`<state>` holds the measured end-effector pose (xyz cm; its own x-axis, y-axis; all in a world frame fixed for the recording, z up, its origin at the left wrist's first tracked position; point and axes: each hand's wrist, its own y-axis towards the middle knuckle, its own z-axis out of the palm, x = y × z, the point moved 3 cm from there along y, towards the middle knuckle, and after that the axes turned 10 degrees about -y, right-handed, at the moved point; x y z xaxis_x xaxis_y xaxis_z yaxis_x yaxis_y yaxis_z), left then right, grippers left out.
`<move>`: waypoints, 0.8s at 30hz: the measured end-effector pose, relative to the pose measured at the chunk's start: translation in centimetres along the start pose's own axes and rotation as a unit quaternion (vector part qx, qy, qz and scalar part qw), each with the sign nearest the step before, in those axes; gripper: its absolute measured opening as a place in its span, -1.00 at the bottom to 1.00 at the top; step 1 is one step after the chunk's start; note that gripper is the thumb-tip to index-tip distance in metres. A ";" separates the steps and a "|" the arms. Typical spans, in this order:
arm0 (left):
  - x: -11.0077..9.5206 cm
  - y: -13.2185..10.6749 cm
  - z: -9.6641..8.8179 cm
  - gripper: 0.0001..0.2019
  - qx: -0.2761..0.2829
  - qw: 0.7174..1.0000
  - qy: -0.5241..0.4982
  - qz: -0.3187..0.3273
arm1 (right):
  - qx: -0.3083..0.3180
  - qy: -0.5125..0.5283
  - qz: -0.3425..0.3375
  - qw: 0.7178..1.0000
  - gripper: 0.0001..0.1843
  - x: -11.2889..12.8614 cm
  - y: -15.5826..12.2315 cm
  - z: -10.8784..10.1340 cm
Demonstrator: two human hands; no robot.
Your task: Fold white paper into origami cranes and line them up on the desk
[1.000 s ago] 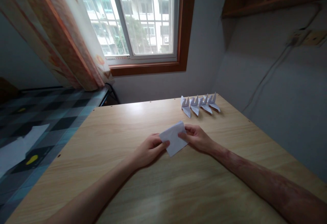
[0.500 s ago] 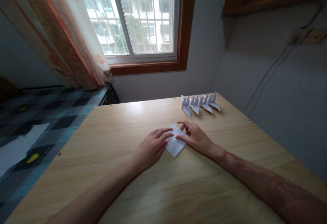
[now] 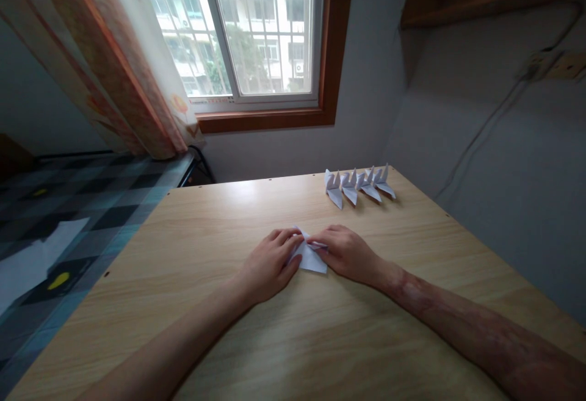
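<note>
A small folded piece of white paper (image 3: 312, 262) lies on the wooden table between my two hands. My left hand (image 3: 272, 260) grips its left side, fingers on top and thumb at the near edge. On the opposite side, my right hand (image 3: 348, 249) pinches a raised flap, its fingers curled and partly hiding the paper. Beyond my right hand, several white folded-paper cranes (image 3: 350, 196) stand in a row near the table's far edge.
The light wooden table (image 3: 215, 224) reaches toward a wall below a barred window (image 3: 270, 41). To the left is a bed with a checked cover (image 3: 137, 175), and white sheets (image 3: 59, 242) lie on it. A cable (image 3: 480, 129) hangs down the right wall.
The paper has turned, and a flap on its right side now stands raised. My right hand has come nearer and closed its fingers on that flap. My left hand has barely shifted.
</note>
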<state>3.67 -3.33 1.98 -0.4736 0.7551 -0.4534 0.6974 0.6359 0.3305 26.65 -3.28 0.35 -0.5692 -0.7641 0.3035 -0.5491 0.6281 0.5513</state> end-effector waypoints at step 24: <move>2.9 -0.6 -0.2 -0.32 -0.002 0.990 0.090 -0.106 | 0.028 0.072 -0.031 0.997 -0.70 1.4 0.0 -1.2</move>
<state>1.75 -1.51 0.60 -0.6979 0.6204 -0.3578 0.5702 0.7836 0.2465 26.59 -4.52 1.69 -0.4416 -0.8122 0.3812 -0.6156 0.5834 0.5298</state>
